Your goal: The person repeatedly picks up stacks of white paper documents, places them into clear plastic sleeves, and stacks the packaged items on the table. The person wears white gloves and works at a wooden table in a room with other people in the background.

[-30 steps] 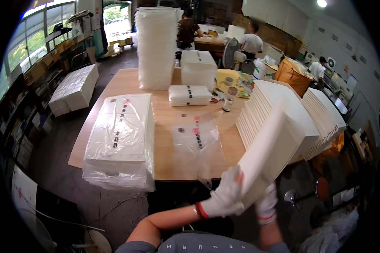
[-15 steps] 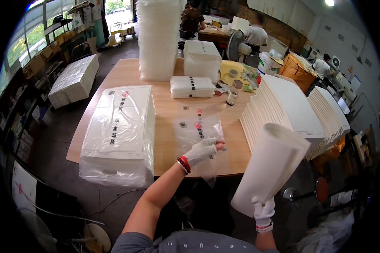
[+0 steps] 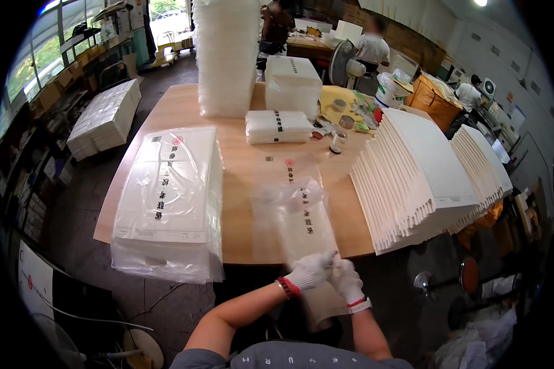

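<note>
At the table's near edge, a bent bundle of white paper (image 3: 324, 301) is partly inside a clear plastic bag (image 3: 305, 200) with dark and red print. My left hand (image 3: 312, 270), in a white knitted glove, is closed at the bag's near end. Against it, my right hand (image 3: 346, 281), gloved too, grips the paper bundle at its right side. Fingertips of both hands meet and are partly blurred, so the exact hold is hard to see. The bundle's near end hangs past the table edge, below the hands.
To the left lies a stack of bagged paper (image 3: 166, 190). Fanned paper stacks (image 3: 412, 172) stand on the right. At the back are a tall pile of plastic bags (image 3: 226, 61), more bagged packs (image 3: 279, 127) and tape rolls (image 3: 338, 142). Other people work farther off.
The rolled paper has come from the right to the middle and gone partly into the bag. My right hand moved left beside my left hand, which shifted nearer to me.
</note>
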Motion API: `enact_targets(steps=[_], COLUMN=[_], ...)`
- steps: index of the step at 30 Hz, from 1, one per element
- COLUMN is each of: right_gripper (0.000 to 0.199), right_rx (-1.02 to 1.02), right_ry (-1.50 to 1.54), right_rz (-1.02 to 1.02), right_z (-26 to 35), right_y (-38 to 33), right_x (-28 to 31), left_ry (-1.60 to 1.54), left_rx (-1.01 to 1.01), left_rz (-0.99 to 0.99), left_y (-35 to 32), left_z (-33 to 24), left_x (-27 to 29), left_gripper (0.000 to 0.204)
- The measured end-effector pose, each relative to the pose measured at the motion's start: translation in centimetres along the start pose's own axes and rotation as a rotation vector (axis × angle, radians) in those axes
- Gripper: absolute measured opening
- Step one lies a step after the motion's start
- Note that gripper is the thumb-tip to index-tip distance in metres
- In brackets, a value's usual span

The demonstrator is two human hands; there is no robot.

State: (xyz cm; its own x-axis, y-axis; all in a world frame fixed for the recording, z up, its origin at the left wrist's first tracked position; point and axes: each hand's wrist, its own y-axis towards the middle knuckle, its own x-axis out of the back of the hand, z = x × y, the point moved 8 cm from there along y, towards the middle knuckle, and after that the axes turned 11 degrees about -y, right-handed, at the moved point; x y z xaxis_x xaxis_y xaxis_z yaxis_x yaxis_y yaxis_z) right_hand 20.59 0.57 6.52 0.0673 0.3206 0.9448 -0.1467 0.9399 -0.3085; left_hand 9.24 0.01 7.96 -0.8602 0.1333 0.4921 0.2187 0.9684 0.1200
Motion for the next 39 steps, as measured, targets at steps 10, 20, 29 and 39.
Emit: enact_targets(steps=[10, 20, 29, 39], right_gripper=[0.060, 0.076, 0.069, 0.041], right_rx=[-0.056, 0.169, 0.253, 0.281], right_ry=[0.023, 0.159, 0.229, 0.597], right_rz=[-0.140, -0.063, 0.258, -0.089], right_z=[-2.8, -1.7, -1.5, -3.4], right_y=[9.8, 0.9, -13.1, -15.0], right_x=[-5.6, -8.4, -8.1, -5.4], left_ry=[0.509, 0.087, 0.028, -0.486], left_rx=[-0.063, 0.440, 0.458, 0.387], left_rz=[-0.616, -0.448, -0.204, -0.523], left_y=[-5.1, -14.6, -25.7, -26.8], left_z=[12.0, 11.5, 4.1, 2.8], left_x=[8.8, 8.7, 5.6, 6.4], left_gripper=[0.040, 0.014, 0.022, 0.017])
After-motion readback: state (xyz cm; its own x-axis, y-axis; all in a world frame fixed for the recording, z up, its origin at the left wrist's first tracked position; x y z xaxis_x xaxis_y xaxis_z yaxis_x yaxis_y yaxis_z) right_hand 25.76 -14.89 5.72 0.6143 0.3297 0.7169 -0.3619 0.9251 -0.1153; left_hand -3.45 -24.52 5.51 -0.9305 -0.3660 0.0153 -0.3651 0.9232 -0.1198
